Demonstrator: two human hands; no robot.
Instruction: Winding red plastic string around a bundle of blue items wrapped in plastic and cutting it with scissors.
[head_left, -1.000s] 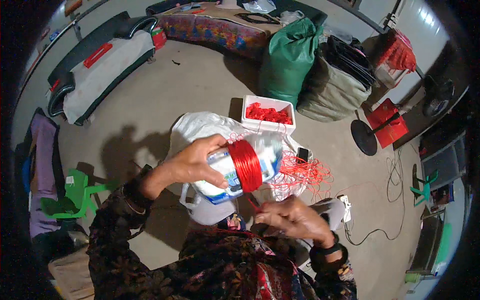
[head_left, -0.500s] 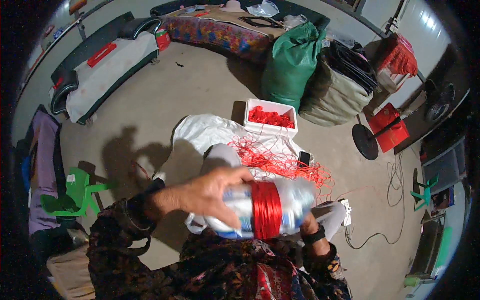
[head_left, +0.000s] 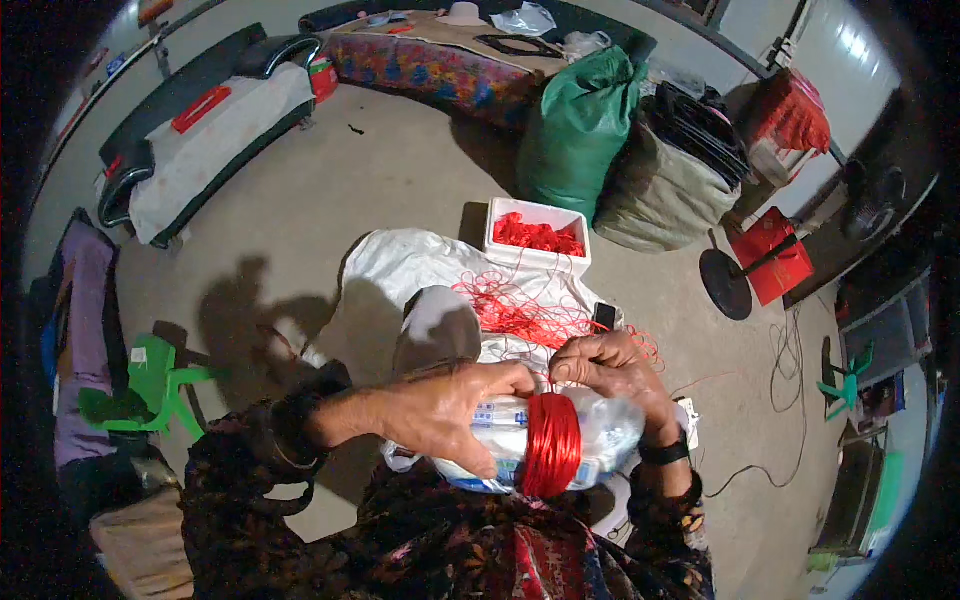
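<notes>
A: Where is the package?
B: The plastic-wrapped package (head_left: 500,435) lies crosswise just in front of the person's patterned top (head_left: 430,530), with a thick red winding (head_left: 553,445) around its middle.
A: And the hands?
B: The left hand (head_left: 435,412) comes in from the left, back upward, its fingers grasping the package's left end, thumb on the near side. The right hand (head_left: 620,378) bends inward over the far edge, thumb and forefinger pinching a thin red strand (head_left: 549,383) above the winding.
A: Anything crowding them?
B: Loose red cord (head_left: 510,310) tangles just beyond, over a white sheet (head_left: 390,265); the right hand hides some of it. A phone (head_left: 604,317) lies near the tangle's right side.
A: Farther out?
B: A white box (head_left: 536,257) holding red material (head_left: 538,235) stands by the sheet's far edge. Behind it are a green sack (head_left: 572,150) and a beige sack (head_left: 665,200). A green chair (head_left: 152,380) stands well apart, to the left.
</notes>
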